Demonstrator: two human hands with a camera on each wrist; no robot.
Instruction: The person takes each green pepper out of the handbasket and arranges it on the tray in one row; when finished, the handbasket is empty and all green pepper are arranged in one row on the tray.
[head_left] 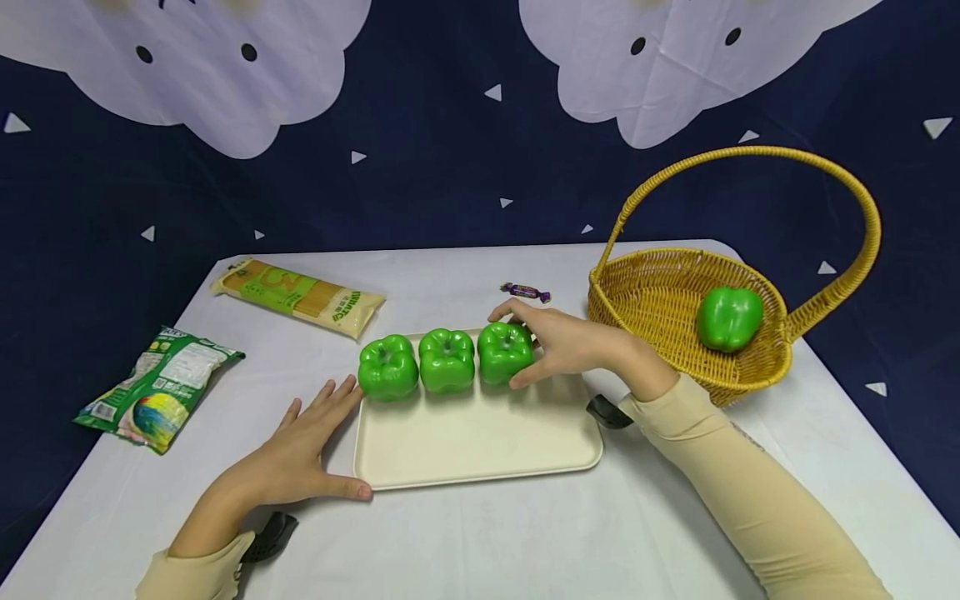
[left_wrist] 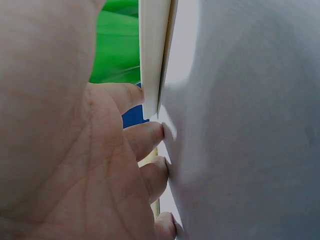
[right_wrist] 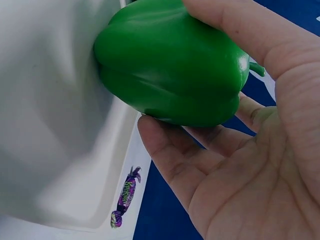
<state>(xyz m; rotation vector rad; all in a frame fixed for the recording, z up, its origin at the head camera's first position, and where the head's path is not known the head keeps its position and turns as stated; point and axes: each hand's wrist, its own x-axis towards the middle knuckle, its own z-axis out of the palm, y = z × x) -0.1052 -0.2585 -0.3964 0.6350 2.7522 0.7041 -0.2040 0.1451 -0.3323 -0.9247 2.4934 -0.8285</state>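
Three green bell peppers stand in a row along the back of a cream tray (head_left: 480, 442): a left one (head_left: 387, 368), a middle one (head_left: 447, 362) and a right one (head_left: 504, 354). My right hand (head_left: 573, 340) holds the right pepper between thumb and fingers, and in the right wrist view this pepper (right_wrist: 170, 65) sits against the tray surface. With fingers spread, my left hand (head_left: 300, 458) rests at the tray's left edge. The left wrist view shows its fingertips touching the tray rim (left_wrist: 154, 55) and the white tabletop.
A yellow wicker basket (head_left: 637, 312) with a tall handle stands at the right, holding another green bell pepper (head_left: 729, 319). Behind the tray lies a purple wrapped candy (head_left: 526, 292). A noodle packet (head_left: 300, 297) and a green snack bag (head_left: 160, 389) lie at the left.
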